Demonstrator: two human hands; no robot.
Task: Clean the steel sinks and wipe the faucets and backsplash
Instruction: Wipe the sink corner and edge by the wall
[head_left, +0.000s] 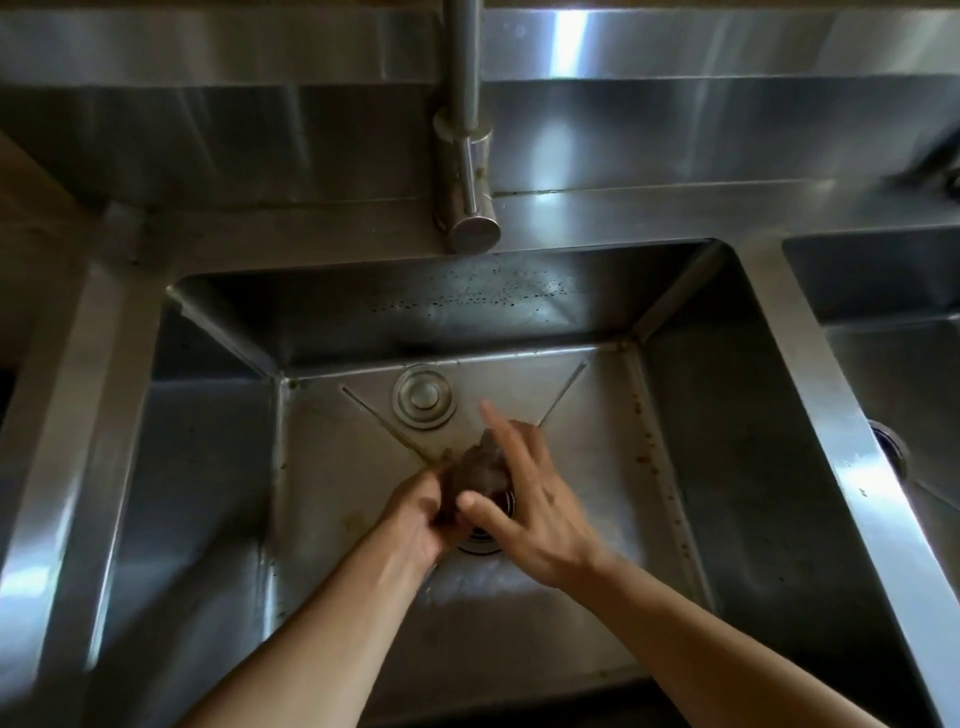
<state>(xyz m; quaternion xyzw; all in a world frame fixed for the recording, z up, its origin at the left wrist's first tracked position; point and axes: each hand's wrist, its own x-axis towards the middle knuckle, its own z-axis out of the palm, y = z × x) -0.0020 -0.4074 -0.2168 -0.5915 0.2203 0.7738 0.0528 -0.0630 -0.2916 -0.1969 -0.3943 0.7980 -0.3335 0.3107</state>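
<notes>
Steel sink being scrubbed, judged mid-step. Left hand gripping dark scrub pad over drain; right hand fingers spread, touching pad. Next: working stained floor seams.

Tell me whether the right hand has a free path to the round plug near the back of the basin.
Probably yes. The right hand lies open over the drain, index finger aimed toward the round plug, with only bare steel floor between.

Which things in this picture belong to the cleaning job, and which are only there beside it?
Belong to the job:
- steel sink
- faucet
- backsplash
- dark scrubbing pad, gripped by the left hand, right hand over it

Only there:
- round plug on the basin floor
- second basin, right
</notes>
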